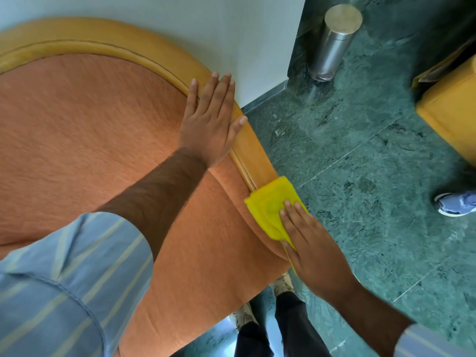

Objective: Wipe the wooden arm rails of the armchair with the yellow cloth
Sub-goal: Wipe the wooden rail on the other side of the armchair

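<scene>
The armchair [85, 140] has orange upholstery and a curved wooden rail [253, 150] along its top edge. A folded yellow cloth [268, 204] lies on the lower end of that rail. My right hand [311, 240] presses flat on the cloth, fingers together, covering its near half. My left hand [211, 119] rests flat and spread on the rail and the upholstery, higher up, holding nothing. About a hand's length of bare rail separates the two hands.
A steel cylindrical bin [332, 42] stands on the green marble floor [360, 155] by the white wall [206, 27]. A yellow upholstered piece [450, 104] sits at the right edge. Another person's shoe [456, 203] is nearby. My own feet [282, 284] show below the chair.
</scene>
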### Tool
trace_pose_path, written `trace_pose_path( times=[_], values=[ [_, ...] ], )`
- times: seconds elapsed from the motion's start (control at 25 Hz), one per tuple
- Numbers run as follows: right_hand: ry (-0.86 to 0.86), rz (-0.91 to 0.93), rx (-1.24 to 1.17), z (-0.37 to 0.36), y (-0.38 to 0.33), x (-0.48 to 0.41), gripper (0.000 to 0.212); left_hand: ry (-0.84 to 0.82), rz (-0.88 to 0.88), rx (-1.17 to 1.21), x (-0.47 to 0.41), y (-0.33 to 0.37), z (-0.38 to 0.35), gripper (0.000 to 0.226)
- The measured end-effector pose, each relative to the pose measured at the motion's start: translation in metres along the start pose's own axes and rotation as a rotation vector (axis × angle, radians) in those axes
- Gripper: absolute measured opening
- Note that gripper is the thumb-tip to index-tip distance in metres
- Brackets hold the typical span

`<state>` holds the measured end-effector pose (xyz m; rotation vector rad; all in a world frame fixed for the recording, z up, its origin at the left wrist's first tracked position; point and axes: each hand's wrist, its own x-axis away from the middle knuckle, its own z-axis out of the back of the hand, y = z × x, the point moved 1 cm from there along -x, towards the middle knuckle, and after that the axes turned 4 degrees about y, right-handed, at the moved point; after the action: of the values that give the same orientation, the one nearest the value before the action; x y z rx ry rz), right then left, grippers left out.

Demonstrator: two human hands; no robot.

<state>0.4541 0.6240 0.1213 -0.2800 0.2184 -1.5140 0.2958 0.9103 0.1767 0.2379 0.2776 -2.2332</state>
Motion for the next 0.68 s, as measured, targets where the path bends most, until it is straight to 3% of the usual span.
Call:
trace_pose_path(
  times=[0.16, 0.28, 0.36, 0.44, 0.52, 0.6, 0.68],
  values=[
    [0.031, -0.047, -0.051, -0.006, -0.015, -0.054, 0.062, -0.01, -0.009, -0.018, 0.003, 0.001, 0.003, 0.073],
    [0.059, -0.042, -0.059, -0.005, -0.015, -0.049, 0.065, -0.118, 0.034, 0.013, -0.001, 0.002, 0.013, 0.072],
    [0.06, -0.004, -0.117, 0.0, -0.016, -0.047, 0.072, -0.13, 0.057, 0.127, -0.001, 0.009, 0.027, 0.067],
    [0.063, -0.004, -0.279, 0.008, -0.011, -0.045, 0.078, -0.038, 0.031, 0.288, 0.013, 0.028, 0.039, 0.058],
    [0.125, -0.203, -0.525, 0.019, 0.002, -0.039, 0.079, 0.019, 0.17, 0.465, 0.038, 0.047, 0.048, 0.054],
    [0.132, -0.548, -0.758, 0.028, 0.026, -0.03, 0.083, -0.102, 0.493, 0.606, 0.064, 0.063, 0.05, 0.065],
    [-0.004, -0.788, -0.923, 0.035, 0.05, -0.024, 0.08, -0.269, 0.77, 0.719, 0.082, 0.075, 0.046, 0.074]
  ],
)
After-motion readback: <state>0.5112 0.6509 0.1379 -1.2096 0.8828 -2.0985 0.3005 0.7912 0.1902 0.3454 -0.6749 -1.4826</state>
